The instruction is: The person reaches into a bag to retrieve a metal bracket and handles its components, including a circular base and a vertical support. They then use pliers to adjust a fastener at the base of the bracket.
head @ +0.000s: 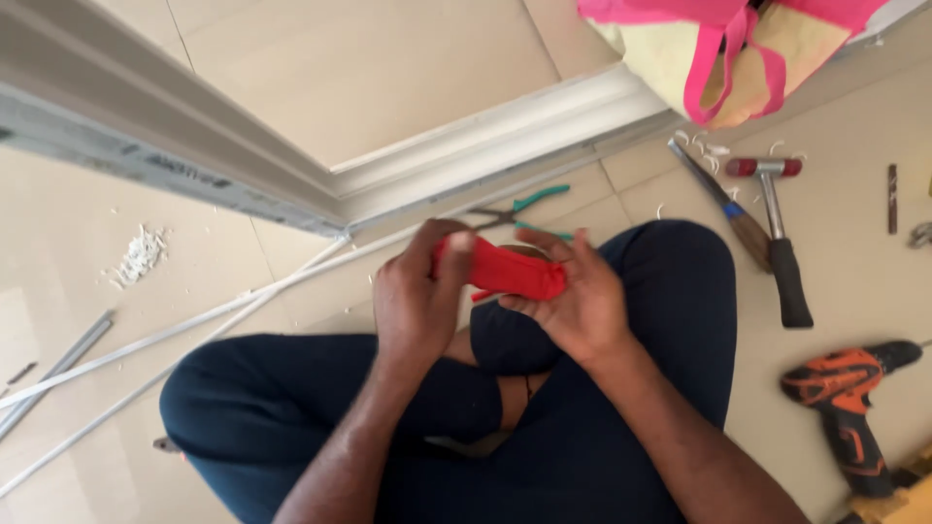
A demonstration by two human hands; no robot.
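I sit cross-legged on a beige tiled floor in dark trousers. Both hands are raised over my knees around a red handle-shaped tool point(510, 273). My left hand point(419, 296) wraps its left end, thumb and fingers pressed onto it. My right hand point(573, 296) cradles the other end in its palm, fingers spread upward. What the tool is exactly stays hidden by my fingers.
Green-handled pliers point(524, 209) lie just beyond my hands. To the right are a chisel point(723, 204), a hammer point(777, 238) and an orange drill point(845, 398). A pink-strapped bag point(718, 49) stands at the top right. White trim strips point(194, 320) and shavings point(141, 254) are at the left.
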